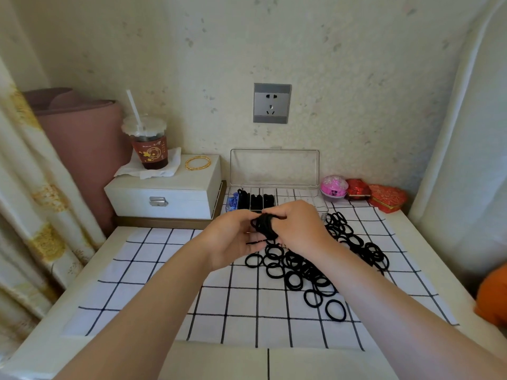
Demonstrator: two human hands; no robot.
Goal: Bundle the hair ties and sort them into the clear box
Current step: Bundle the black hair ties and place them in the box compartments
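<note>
Both hands meet above the checked cloth (153,281), just in front of the clear box (274,171). My left hand (233,239) and my right hand (299,229) grip a bundle of black hair ties (265,226) between them. One stretched tie runs from the bundle to my left fingers. Several loose black hair ties (307,270) lie spread on the cloth below and to the right of my hands. The box stands open with its lid up against the wall. Its left compartments hold black bundles (256,200) and something blue (233,201); the right compartments look bare.
A white jewellery case (164,193) at the back left carries a drink cup with a straw (148,144) on a tissue and gold bangles (197,162). A pink round case (333,187) and red boxes (384,197) sit at the back right. A wall socket (271,103) is above the box.
</note>
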